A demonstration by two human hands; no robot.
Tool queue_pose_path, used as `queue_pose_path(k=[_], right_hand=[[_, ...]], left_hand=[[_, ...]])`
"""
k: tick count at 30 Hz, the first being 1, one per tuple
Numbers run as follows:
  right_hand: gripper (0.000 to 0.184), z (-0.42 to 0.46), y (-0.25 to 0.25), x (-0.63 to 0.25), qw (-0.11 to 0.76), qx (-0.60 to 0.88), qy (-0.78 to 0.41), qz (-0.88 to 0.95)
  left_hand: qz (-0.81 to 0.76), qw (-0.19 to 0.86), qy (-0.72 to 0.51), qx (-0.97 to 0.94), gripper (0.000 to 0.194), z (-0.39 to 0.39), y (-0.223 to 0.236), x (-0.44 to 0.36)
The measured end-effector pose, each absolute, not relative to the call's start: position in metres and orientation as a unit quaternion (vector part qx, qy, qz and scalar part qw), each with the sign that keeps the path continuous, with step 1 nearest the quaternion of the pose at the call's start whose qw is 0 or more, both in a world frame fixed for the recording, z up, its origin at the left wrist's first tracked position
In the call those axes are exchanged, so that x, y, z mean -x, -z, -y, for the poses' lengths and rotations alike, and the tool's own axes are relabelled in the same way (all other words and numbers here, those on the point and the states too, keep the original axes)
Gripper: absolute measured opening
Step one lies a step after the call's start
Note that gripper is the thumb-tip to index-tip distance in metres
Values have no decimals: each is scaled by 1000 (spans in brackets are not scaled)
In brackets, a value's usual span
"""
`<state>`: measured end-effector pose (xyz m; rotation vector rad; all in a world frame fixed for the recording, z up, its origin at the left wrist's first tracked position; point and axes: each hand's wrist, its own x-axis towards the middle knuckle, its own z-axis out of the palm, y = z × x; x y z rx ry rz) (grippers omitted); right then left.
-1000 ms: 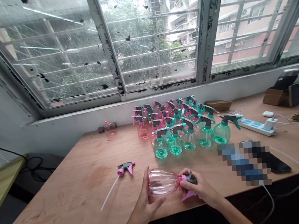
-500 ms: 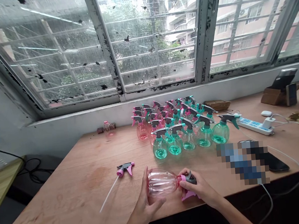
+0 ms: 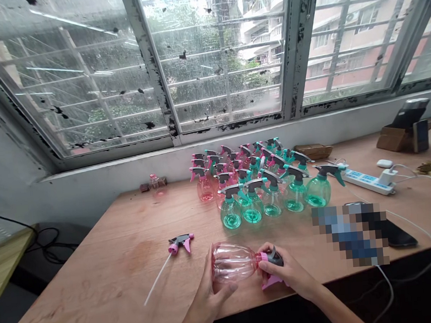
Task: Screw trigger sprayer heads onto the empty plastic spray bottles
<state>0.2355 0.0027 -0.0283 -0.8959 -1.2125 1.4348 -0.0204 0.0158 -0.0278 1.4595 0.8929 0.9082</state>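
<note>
A clear pink spray bottle (image 3: 234,262) lies sideways between my hands, just above the table's front part. My left hand (image 3: 211,293) is wrapped round its base, thumb along the near side. My right hand (image 3: 289,274) grips the pink-and-grey trigger spray head (image 3: 274,259) at the bottle's neck; its pink trigger points down toward the table. The spray head sits against the neck; how far it is screwed on I cannot tell. To the left, a loose pink-and-grey trigger spray head (image 3: 180,244) with a long white dip tube lies on the wood.
Several green and pink spray bottles (image 3: 252,209) stand grouped beyond my hands. An open pink bottle (image 3: 154,185) is at the back left. On the right are a power strip (image 3: 368,179), a phone (image 3: 398,234), a pixelated patch and cables. The wooden table (image 3: 108,269) ends close to me.
My left thumb and the bottle's base have shifted very slightly. My right hand keeps its grip on the spray head, and everything else stays in place.
</note>
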Motion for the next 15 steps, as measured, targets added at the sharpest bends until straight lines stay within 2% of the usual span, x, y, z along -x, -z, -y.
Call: queue_pose_path(k=[8,15], right_hand=[[31,-2,28,-236,507,369,-593,506],[31,-3,34,-237,504,369,-594,507]], left_hand=[[-392,515,-396,-652,101,-16,35,21],[-388,543,-401,-628,103,-17,35,21]])
